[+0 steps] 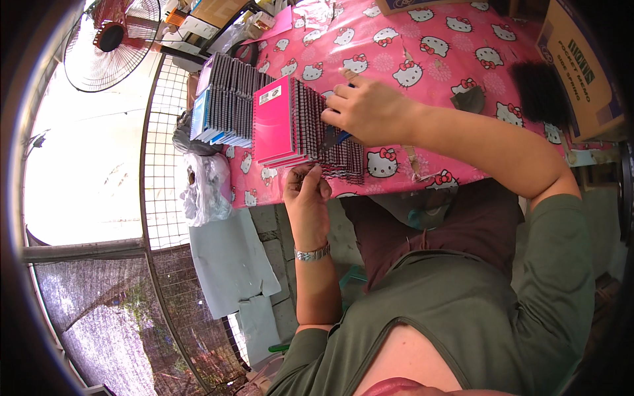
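Note:
A stack of pink-covered spiral notebooks (272,129) lies on the table, its black wire bindings showing in rows along the right side. At the stack's near corner my left hand (308,185) is closed, thumb and fingers pinching the binding end of a notebook. My right hand (370,112) is over the right side of the bindings, fingers curled around a small dark tool with a blue handle (343,136). The tool's dark tip points at the wires; its exact kind is partly hidden by my fingers.
More stacked spiral notebooks (228,99) with blue and purple covers stand left of the pink ones. A plastic bag (205,191) hangs at the table's left edge. Cardboard box (581,72) and black bristly object (538,92) are at right; a fan (111,37) stands far left.

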`<act>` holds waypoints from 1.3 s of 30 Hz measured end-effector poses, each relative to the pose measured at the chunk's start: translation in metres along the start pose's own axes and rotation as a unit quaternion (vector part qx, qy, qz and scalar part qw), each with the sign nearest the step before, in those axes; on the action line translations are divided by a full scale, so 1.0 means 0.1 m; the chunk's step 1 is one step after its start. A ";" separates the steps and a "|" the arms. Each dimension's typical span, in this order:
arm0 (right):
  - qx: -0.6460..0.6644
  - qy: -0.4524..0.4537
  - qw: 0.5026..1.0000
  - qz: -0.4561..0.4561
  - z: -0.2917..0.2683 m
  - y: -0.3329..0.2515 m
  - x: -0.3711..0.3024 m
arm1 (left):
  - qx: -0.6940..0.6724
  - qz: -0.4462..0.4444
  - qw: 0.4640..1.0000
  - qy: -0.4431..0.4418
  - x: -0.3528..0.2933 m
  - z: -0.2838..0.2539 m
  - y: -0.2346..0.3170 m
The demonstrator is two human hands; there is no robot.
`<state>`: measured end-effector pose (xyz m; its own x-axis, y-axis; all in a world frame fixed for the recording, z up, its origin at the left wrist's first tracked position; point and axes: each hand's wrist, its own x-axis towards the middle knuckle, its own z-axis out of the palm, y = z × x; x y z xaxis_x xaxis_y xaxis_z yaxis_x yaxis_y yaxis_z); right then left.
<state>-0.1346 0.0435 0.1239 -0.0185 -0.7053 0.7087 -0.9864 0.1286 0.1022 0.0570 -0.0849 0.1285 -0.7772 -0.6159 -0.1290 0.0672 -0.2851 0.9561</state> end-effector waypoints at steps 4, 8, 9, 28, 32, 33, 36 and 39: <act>0.012 -0.197 0.980 0.039 -0.11 -0.12 0.18 | 0.047 0.003 0.999 0.004 0.00 0.01 -0.02; 0.043 -0.247 0.965 0.079 -0.10 -0.09 0.14 | 0.019 0.001 1.000 0.001 0.00 -0.02 -0.03; 0.033 -0.194 0.978 0.067 -0.06 -0.07 0.09 | -0.002 -0.002 1.000 -0.004 0.00 -0.03 -0.04; -0.012 -0.017 1.000 0.006 0.12 -0.04 -0.18 | -0.076 -0.035 0.996 0.019 -0.02 -0.02 -0.12; 0.024 -0.181 0.983 0.029 0.00 -0.17 -0.03 | 0.008 -0.022 1.000 0.008 0.02 -0.03 -0.20; 0.033 -0.214 0.975 0.045 -0.01 -0.18 0.00 | 0.019 -0.015 1.000 0.012 0.02 -0.03 -0.21; 0.049 -0.252 0.963 0.076 -0.02 -0.17 0.00 | 0.034 -0.002 0.999 0.020 0.03 -0.05 -0.24; 0.038 -0.151 0.986 0.066 0.09 -0.09 -0.16 | -0.009 -0.009 1.000 0.029 0.01 -0.08 -0.23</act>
<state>-0.1265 0.0469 0.1053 -0.1834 -0.8624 0.4719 -0.9814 0.1884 -0.0371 0.0596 -0.0856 0.1044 -0.7409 -0.6519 -0.1613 0.0650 -0.3086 0.9490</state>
